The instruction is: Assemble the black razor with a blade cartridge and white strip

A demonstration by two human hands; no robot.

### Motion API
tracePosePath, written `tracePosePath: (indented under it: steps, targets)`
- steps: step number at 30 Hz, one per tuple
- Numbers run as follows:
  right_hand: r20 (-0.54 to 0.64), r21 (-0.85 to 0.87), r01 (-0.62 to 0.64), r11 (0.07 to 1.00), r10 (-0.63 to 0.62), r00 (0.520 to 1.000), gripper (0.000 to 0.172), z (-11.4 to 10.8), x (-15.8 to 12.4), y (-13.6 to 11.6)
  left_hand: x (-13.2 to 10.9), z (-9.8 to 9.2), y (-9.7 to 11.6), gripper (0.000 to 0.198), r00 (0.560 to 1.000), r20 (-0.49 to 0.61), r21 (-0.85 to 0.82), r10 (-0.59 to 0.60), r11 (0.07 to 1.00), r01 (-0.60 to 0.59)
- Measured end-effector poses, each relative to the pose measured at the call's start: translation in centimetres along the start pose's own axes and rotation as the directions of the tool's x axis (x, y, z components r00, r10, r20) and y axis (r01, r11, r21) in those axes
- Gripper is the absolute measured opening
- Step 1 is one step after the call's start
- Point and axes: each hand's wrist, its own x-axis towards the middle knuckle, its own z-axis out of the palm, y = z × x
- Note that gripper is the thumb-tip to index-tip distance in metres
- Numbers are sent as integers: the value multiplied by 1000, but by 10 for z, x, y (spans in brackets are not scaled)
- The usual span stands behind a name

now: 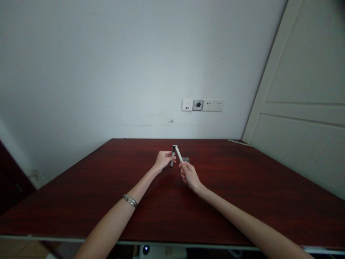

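My left hand (163,160) pinches a razor (172,158) with a slim grey-and-black handle, held upright with its small head at the top. My right hand (189,175) is closed around the lower end of a slender white stick (178,154), perhaps a brush handle; its exact kind is too small to make out. The stick leans up to the left, and its far tip meets or nearly meets the razor's head. Both hands are above the middle of the table. Just behind the right hand lies a small dark, flat packet (185,159), partly hidden.
The dark red wooden table (107,187) reaches back to a white wall (134,64) with a row of sockets (202,105). A pale panelled door (302,108) stands along the right side. Below the front edge sits a white device (161,251).
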Motion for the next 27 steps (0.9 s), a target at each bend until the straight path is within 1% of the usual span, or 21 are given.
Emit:
tracePosePath:
  steps: [2, 7, 10, 15, 18, 20, 22, 24, 26, 27]
  targets:
    - [14, -7, 2, 1000, -1, 1000, 39, 1, -2, 2, 1, -1, 0, 21, 1000, -4, -5, -1, 1000, 1]
    - [-9, 22, 116, 993, -116, 993, 37, 5, 5, -11, 1, -1, -1, 18, 998, -10, 16, 57, 998, -57]
    - [-1, 16, 107, 994, -107, 994, 38, 8, 7, -10, 0, 1, 0, 17, 997, 6, 36, 74, 997, -74]
    - [24, 10, 76, 997, -76, 997, 39, 10, 4, -3, -2, 1, 2, 15, 999, 11, 32, 46, 998, -47]
    - [-8, 22, 103, 994, -103, 995, 38, 10, 6, -6, -2, 1, 3, 17, 998, -16, 35, 67, 997, -67]
    - [-21, 15, 100, 995, -100, 995, 38, 11, 6, -5, -1, 1, 3, 18, 997, -11, 39, 77, 996, -77]
    - [23, -13, 61, 998, -61, 998, 39, 12, 1, -1, -1, 0, 2, 18, 998, -12, 46, 65, 997, -64]
    - [113, -39, 26, 999, -22, 993, 38, 12, -4, 1, 0, -2, 1, 21, 998, -32, 52, 49, 997, -48]
    - [201, -44, 32, 998, -23, 979, 36, 9, -8, -6, 1, -4, 1, 22, 998, -28, 74, 60, 996, -58]
    - [222, -40, 56, 998, -46, 974, 35, 6, -7, -13, 1, -6, 1, 22, 997, -8, 90, 79, 993, -78]
